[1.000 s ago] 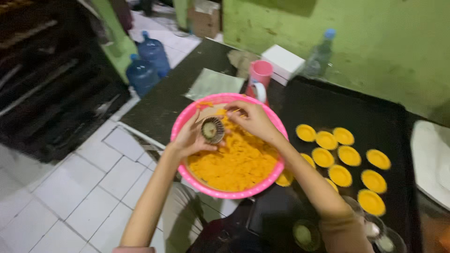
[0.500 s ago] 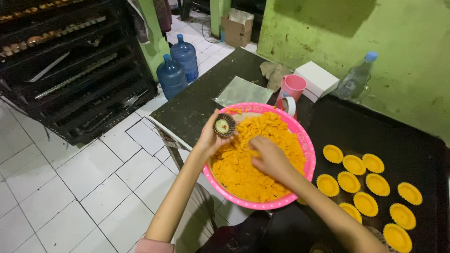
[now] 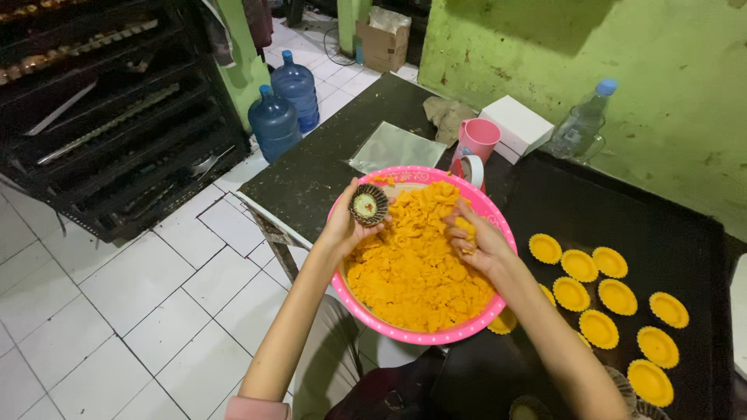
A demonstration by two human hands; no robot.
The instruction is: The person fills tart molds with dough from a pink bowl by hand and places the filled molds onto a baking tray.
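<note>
Left hand (image 3: 342, 227) is clamped on a small fluted tart mold (image 3: 369, 205), held at the bowl's left rim. Right hand (image 3: 473, 243) is pinching a lump of orange dough (image 3: 465, 228) w/ fingers closed, over the pink bowl (image 3: 420, 337) full of the same crumbly stuff. Filled tart shells (image 3: 595, 299) sit on the black tray (image 3: 661, 225) to the right, some hidden behind the arm/bowl. Pink mug (image 3: 478, 138) and tape roll (image 3: 469, 168) sit behind the bowl.

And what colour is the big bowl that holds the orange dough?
The bowl is bright pink, with a dotted rim; the head view shows it.
</note>
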